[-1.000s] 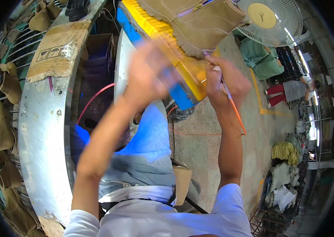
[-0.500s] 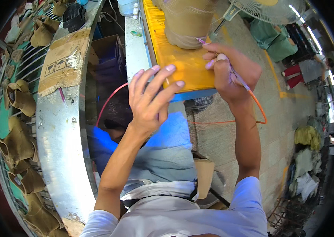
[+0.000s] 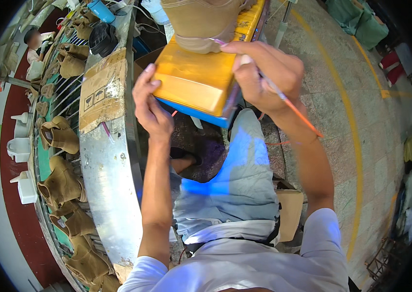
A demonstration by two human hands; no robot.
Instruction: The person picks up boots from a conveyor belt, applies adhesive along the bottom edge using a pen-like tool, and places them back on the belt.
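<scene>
A tan suede-like boot stands on a yellow-topped block with a blue lower edge; the boot's upper part is cut off by the frame. My right hand is closed on a slim purple pen-like tool, its tip close to the boot's lower edge. An orange cord trails from the tool's rear. My left hand is at the block's near left corner, its fingers loosely bent and apart, holding nothing. Whether its fingertips touch the block is hard to tell.
On my left runs a metal-edged bench with a piece of cardboard and another purple pen. Beyond it, a rack carries several tan boots. White bottles line its far side. A person is at far left.
The view has swung left. My left hand has moved from over the block's top to its left corner. The block sits at a different angle, and the tool stays by the boot.
</scene>
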